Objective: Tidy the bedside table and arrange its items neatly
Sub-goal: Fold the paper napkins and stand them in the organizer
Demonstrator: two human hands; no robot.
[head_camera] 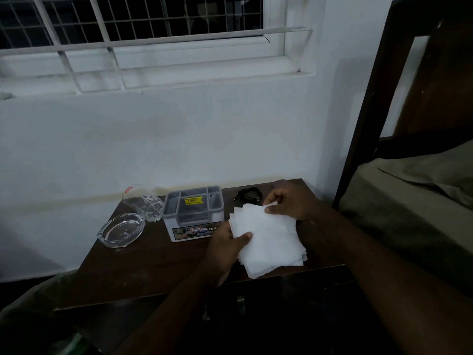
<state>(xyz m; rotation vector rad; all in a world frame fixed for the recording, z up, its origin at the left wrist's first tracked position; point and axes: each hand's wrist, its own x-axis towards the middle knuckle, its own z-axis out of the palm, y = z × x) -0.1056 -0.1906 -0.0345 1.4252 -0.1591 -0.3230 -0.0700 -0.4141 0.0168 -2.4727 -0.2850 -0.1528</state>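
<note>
- Left hand (226, 243) and right hand (289, 201) pinch the white tissue stack (268, 239) at opposite edges.
- Stack overhangs the bedside table (143, 272) front edge, just beside the grey organiser box (193, 213).

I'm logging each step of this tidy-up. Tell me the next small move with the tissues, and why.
Probably square the stack of white tissues and set it down beside the grey organizer box. Both the left hand and right hand grip it, and its sheet edges look fanned and uneven.

White wall (179, 139), barred window (133, 29) (dark outside).
</note>
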